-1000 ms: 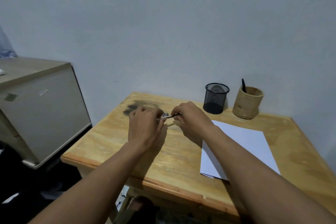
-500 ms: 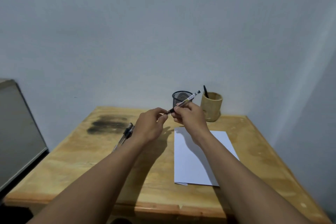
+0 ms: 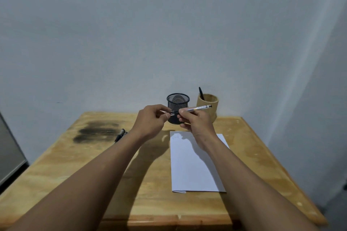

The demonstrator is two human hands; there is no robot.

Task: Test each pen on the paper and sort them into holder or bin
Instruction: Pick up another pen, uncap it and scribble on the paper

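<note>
You hold the pen (image 3: 199, 108) roughly level in the air, above the far side of the surface (image 3: 93, 157) and in front of the mesh cup (image 3: 178, 99). Your right hand (image 3: 195, 123) pinches its clear barrel between thumb and fingertips. Your left hand (image 3: 150, 121) pinches the dark end, which looks like a cap. That two-handed grip suggests you are pulling the cap off so the tip can write, with one hand steadying the barrel while the other draws outward. The paper (image 3: 195, 167) lies flat just below your right wrist, close enough that only a short drop is needed to test the pen. It carries a faint scribble near its top left corner. The bamboo cup (image 3: 208, 104) stands just beside the mesh cup and has a black pen (image 3: 201, 93) upright in it, so it is probably the holder and the mesh cup the bin. The spare pens (image 3: 120, 135) lie to your left beside the dark stain (image 3: 97, 131), apart from the paper, likely waiting untested.
</note>
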